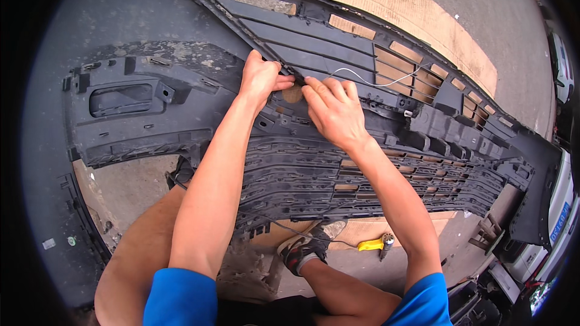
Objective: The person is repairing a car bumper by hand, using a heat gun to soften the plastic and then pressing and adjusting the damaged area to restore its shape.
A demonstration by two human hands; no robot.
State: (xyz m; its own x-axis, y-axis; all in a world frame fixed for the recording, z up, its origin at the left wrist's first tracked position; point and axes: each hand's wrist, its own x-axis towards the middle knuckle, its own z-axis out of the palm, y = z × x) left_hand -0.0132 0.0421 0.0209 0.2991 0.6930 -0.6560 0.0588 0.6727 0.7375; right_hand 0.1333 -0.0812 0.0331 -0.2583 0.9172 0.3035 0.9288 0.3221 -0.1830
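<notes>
Cardboard (405, 9) underlies the black bumper (290, 172), yellow tool (370, 245) nearby.

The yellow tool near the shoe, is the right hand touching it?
Apart. The head view plainly shows the black slatted panel between the right hand and the yellow tool.

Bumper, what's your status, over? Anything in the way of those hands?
Left hand and right hand: close together, at bumper. It lies partly over cardboard. Possible snag: pale wire beside right hand.

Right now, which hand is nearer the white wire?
Right. The right hand is beside the white wire, near its left end; the left hand is farther left.
</notes>
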